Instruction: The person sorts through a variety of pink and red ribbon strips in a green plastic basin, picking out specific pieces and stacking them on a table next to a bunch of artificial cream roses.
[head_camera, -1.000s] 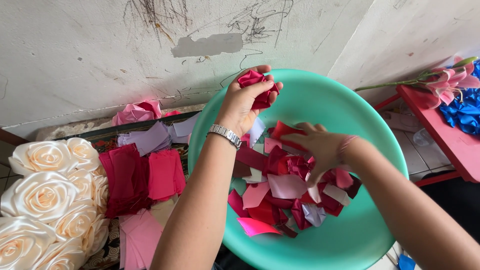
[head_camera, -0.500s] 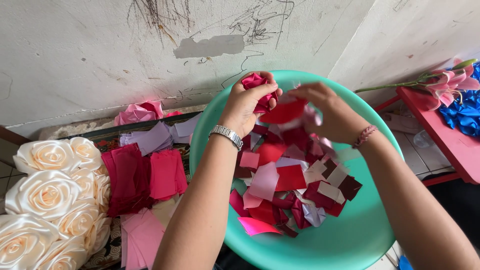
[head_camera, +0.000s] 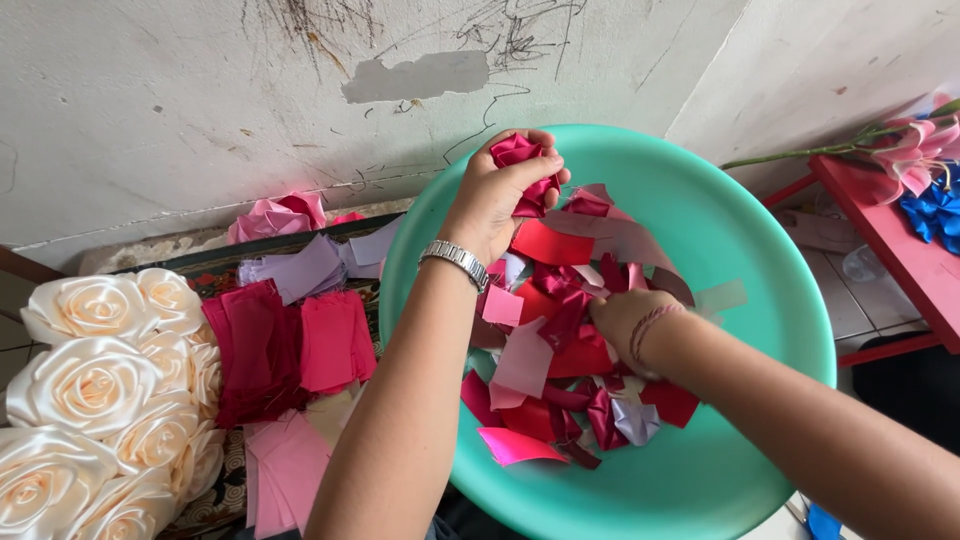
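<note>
My right hand (head_camera: 625, 322) has dropped from the upper rim into the fabric scraps (head_camera: 560, 350) at frame centre, its grip hidden. My left hand (head_camera: 497, 190) still clutches the half-built magenta rose (head_camera: 522, 165) above the teal basin (head_camera: 760, 250), so another petal seems wanted.

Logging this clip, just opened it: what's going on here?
A person sits over a green basin of satin fabric pieces in reds, pinks and lilac. The left hand holds up a small magenta fabric rose above the basin's far side. The right hand is down among the scraps. Beside the basin lie stacked fabric squares and a cluster of cream satin roses.
</note>
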